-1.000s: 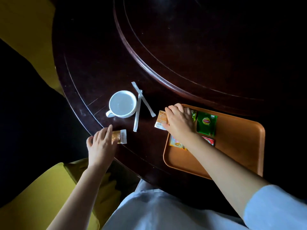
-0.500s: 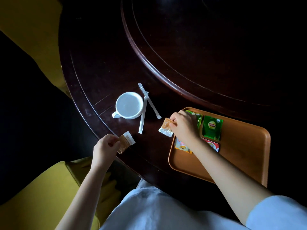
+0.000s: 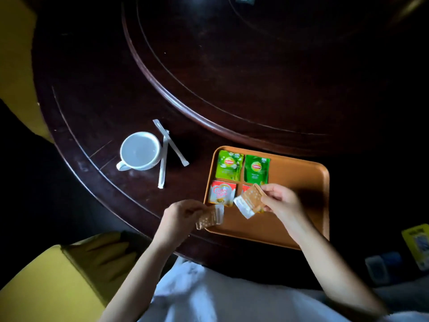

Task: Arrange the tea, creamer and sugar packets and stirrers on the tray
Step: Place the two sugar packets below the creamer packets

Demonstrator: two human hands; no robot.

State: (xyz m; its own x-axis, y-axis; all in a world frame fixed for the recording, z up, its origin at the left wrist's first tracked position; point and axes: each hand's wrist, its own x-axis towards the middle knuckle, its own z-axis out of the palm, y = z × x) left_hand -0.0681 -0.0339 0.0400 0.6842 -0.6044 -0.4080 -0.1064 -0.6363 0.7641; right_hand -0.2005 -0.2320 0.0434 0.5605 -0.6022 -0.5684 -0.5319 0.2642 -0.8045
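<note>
A: Tray [image 3: 299,180] – where was it?
B: On the dark counter [image 3: 116,96], at approx 4 o'clock from the white cup [image 3: 139,151]. Orange, w/ two green tea packets [image 3: 229,165] side by side along its far-left edge, and a red-and-white creamer packet [image 3: 221,193] just below the left one. A 2nd red packet sat beside it, mostly hidden.
A: Hands?
B: Right hand [image 3: 279,201] was over the tray, its fingers [image 3: 267,202] pinching a brown sugar packet [image 3: 249,202], tilted, white end pointing to 7 o'clock. Left hand [image 3: 180,214] was at the tray's near-left corner, fingers pinching a second brown sugar packet [image 3: 210,219], blurred, hanging across the rim.
A: Packets touching the tray?
B: Couldn't tell; both looked held above it.
A: Stirrers?
B: Two white wrapped stirrers [image 3: 168,149] lay on the counter at 3 o'clock of the cup, crossed near their far ends, well apart from the tray.
</note>
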